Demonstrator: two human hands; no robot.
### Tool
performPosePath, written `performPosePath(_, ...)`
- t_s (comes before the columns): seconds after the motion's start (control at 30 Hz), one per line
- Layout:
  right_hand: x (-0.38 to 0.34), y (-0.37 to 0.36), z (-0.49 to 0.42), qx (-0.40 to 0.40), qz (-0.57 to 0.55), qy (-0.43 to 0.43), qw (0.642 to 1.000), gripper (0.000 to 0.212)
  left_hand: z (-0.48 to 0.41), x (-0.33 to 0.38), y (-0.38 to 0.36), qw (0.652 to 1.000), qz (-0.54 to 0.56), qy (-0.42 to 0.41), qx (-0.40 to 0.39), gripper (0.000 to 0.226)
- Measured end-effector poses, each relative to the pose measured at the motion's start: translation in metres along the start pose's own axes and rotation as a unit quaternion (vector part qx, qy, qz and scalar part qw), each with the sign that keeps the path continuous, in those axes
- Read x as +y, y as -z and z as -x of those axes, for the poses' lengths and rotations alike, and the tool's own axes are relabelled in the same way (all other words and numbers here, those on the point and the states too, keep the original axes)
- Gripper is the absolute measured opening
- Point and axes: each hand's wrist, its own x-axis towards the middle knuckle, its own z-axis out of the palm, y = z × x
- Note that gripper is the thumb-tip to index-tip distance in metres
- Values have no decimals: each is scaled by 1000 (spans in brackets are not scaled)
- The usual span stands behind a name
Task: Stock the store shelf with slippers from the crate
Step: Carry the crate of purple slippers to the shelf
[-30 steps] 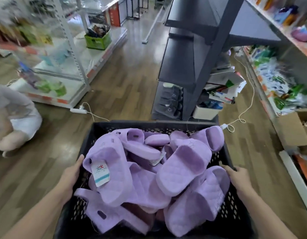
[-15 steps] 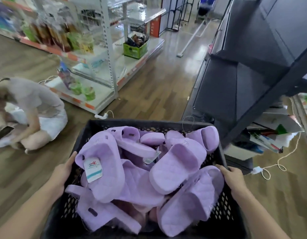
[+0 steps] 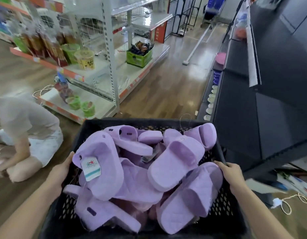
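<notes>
Wood-plank floor [image 3: 166, 90] filled the aisle. A tall dark shelf unit [image 3: 278, 100] ran from 1 to 4 o'clock, and white racking [image 3: 111, 54] with orange price strips stood at 10 to 11 o'clock. The writing on those strips was too blurred to read. At 9 o'clock a person [image 3: 28, 121] knelt on the floor.

Dead centre and low, at 6 o'clock, was the black mesh crate [image 3: 149, 122], heaped with lilac quilted slippers [image 3: 176, 161]. It was carried just beside the dark unit's lower corner. On the slipper at 8 o'clock hung a white tag [image 3: 90, 168] with a red-and-green running-figure logo over a teal stripe. Its print was too small to make out.

The left hand [image 3: 62, 171] clasped the crate's left rim, thumb up against that tagged slipper. The right hand [image 3: 233, 175] wrapped the right rim, fingers curled over the edge and brushing a slipper.
</notes>
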Motion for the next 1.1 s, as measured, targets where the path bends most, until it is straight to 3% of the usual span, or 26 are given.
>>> performPosePath(0.23, -88, -45, -73, 22, -14, -1, 1000, 32, -97, 95, -36, 1000, -9, 8, 7, 35)
performPosePath(0.4, -129, -64, -138, 18, -19, -5, 1000, 48, -159, 159, -70, 999, -26, 14, -14, 39)
performPosePath(0.6, -189, -76, -217, 3, -13, 2, 1000, 37, -233, 217, -116, 999, -37, 29, -20, 72)
performPosePath(0.8, -251, -92, -285, 27, 5, -7, 1000, 35, -287, 276, -175, 999, -24, 12, -37, 48)
performPosePath(0.97, -292, -108, -333, 52, -5, -12, 999, 30, -362, 319, -214, 996, -32, 17, -77, 61)
performPosePath(1.1, -323, -115, -371, 78, -14, -8, 997, 25, -396, 360, -249, 993, -49, 18, -109, 46)
